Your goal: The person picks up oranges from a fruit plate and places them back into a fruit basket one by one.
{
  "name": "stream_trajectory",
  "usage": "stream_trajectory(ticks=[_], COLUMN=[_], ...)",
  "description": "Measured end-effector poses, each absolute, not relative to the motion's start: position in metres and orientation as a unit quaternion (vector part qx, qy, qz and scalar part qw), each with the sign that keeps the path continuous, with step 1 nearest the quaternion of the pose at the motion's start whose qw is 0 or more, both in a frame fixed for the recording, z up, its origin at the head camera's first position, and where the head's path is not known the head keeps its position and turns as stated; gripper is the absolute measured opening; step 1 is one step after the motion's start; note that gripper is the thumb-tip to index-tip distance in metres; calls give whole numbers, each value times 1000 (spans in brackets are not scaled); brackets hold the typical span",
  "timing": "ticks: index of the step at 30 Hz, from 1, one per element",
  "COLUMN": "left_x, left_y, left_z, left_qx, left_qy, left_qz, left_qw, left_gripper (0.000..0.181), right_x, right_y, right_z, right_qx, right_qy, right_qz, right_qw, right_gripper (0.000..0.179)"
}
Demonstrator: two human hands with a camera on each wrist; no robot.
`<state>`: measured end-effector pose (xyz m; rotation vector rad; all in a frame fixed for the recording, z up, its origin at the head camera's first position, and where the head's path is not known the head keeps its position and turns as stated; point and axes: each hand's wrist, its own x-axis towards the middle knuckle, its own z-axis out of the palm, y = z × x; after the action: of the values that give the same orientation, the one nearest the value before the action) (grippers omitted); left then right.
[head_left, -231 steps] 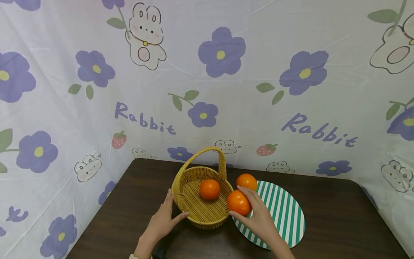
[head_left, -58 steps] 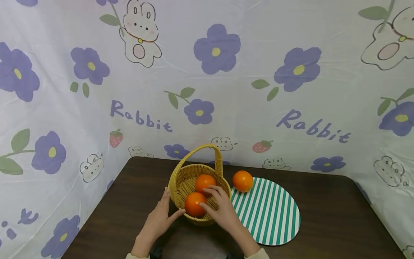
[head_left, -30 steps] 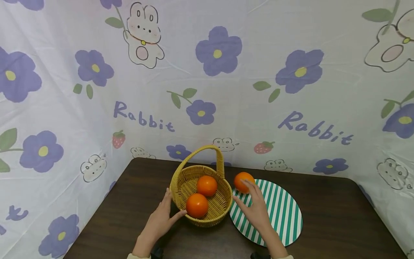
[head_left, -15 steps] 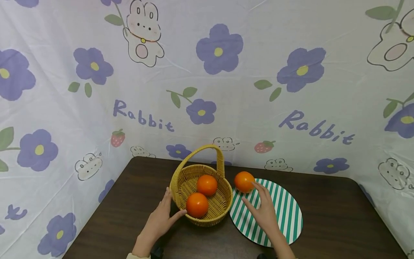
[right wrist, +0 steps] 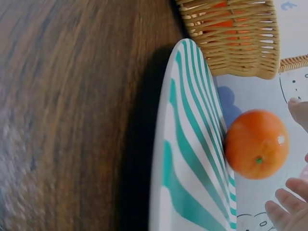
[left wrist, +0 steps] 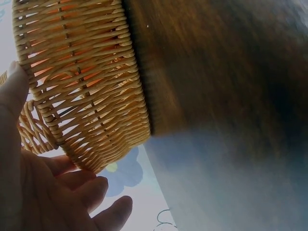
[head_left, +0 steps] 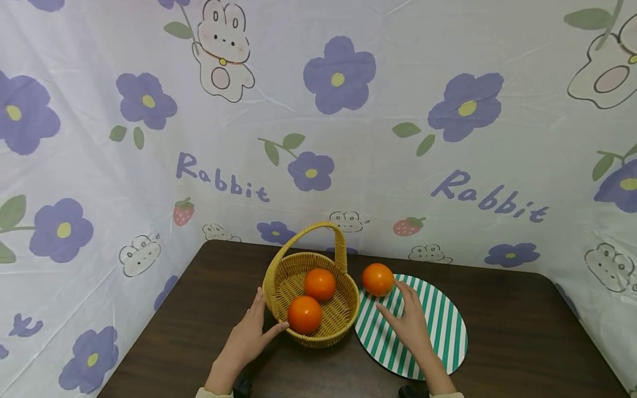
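The yellow wicker basket (head_left: 318, 331) stands on the dark table with two oranges inside, one near the front (head_left: 304, 314) and one farther back (head_left: 320, 284). My left hand (head_left: 246, 337) rests on its left side, thumb straight along the front rim, fingers against the outer wall by the handle's foot. A third orange (head_left: 377, 279) sits on the far left edge of a green-and-white striped round board (head_left: 438, 331). Over that board is my right hand (head_left: 412, 323), thumb and fingers spread, holding nothing. In the right wrist view its fingertips (right wrist: 284, 204) are close to the orange (right wrist: 257, 144) but apart from it.
The basket's tall arched handle (head_left: 283, 249) rises above the rim. Right of the basket lies the striped board. A white cloth (head_left: 368, 166) printed with flowers and rabbits hangs behind and left of the brown table (head_left: 507, 326).
The orange my right hand held beside the basket earlier now lies inside. My right hand let go of it, moved right to the third orange, then shifted slightly farther right. My left hand stays.
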<state>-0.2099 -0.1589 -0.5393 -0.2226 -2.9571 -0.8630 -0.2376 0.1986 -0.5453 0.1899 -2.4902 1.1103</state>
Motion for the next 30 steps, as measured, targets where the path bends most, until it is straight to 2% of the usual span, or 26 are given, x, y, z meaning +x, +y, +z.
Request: stream_trajectory(ticks=[12,21,30], left_x=[-210,-210,-212], left_y=[-159,-159,-160], left_z=[-539,-540,-542], left_qx=[-73,-72,-70], left_qy=[-957,-958,-957], left_qz=[-280,-278,-282], left_qw=[22,20,15], left_gripper=[99,99,99], right_x=[-246,-254,-265], right_y=[201,201,199], right_z=[-550,-546,-547], right_qx=[50,45,56], right_qy=[-899,-903,-903], right_qz=[406,401,392], right_qw=[158,147,164], right_gripper=[82,84,86])
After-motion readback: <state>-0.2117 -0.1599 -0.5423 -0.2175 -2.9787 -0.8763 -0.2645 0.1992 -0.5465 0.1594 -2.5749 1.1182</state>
